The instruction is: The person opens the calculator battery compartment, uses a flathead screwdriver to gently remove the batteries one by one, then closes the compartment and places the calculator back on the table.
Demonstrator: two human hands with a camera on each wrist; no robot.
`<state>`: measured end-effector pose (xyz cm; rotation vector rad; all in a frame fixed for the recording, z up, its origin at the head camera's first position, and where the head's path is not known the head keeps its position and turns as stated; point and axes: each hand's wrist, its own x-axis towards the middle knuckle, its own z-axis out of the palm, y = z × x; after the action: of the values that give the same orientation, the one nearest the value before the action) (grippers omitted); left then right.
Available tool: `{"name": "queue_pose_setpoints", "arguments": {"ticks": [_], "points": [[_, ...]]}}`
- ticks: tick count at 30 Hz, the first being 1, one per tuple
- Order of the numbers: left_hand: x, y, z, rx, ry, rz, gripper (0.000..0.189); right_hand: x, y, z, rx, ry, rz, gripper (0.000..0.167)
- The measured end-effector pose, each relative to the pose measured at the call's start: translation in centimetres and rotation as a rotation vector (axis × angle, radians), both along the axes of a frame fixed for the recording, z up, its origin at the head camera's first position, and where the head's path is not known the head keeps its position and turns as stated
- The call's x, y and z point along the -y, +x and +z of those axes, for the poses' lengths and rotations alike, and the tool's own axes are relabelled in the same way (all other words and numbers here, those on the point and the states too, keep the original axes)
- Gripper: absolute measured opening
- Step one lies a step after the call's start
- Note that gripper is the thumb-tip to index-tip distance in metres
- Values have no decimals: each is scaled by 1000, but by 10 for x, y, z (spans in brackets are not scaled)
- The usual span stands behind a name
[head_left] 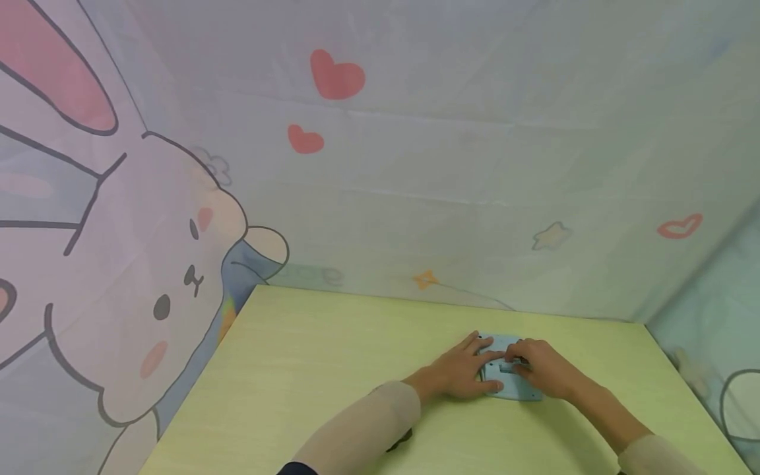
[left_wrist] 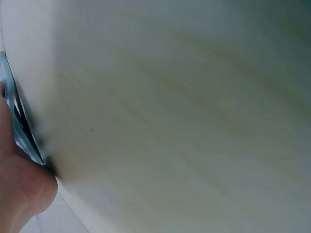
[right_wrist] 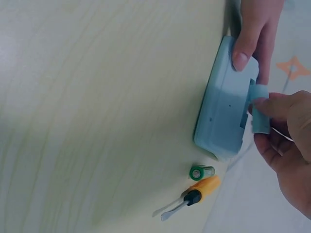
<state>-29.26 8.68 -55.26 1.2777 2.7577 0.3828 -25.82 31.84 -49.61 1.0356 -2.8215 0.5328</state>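
Note:
A light blue flat plastic device point(head_left: 513, 390), perhaps a calculator, lies back side up on the table, with a battery slot in it. Spread across its left part, my left hand point(head_left: 463, 371) presses it with fairly straight fingers; the left wrist view catches only the hand's edge beside the device. My right hand point(head_left: 543, 366) is over the slot. In the right wrist view its thumb and fingers pinch a small light blue battery cover point(right_wrist: 261, 116), which stands tilted at the slot. Whether the cover touches the slot I cannot tell.
Beside the device in the right wrist view lie a green battery point(right_wrist: 202, 172) and a screwdriver point(right_wrist: 206, 187) with a yellow-orange handle. The pale yellow table point(head_left: 320, 349) meets a printed cloth backdrop point(head_left: 415, 198) at its back and sides.

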Motion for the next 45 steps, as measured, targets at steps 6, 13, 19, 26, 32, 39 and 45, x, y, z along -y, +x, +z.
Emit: {"name": "queue_pose_setpoints", "arguments": {"ticks": [6, 13, 19, 26, 32, 39, 45], "points": [[0, 1, 2, -19, -13, -5, 71, -6, -2, 5, 186, -89, 26, 11], [-1, 0, 0, -19, -18, -1, 71, -9, -2, 5, 254, -139, 33, 12], [-2, -1, -2, -24, -23, 6, 71, -10, -3, 2, 272, -165, 13, 13], [-1, -2, -3, -29, -27, 2, 72, -13, -2, -4, 235, -203, 2, 14], [-2, -2, -3, -34, -30, -2, 71, -12, 0, -7, 176, -251, -3, 15], [-2, -1, -3, -23, -31, 3, 71, -10, 0, -9, 101, -205, -2, 15], [-2, 0, -1, -31, -36, 5, 71, -2, 4, -10, -27, -53, -36, 16]]}}
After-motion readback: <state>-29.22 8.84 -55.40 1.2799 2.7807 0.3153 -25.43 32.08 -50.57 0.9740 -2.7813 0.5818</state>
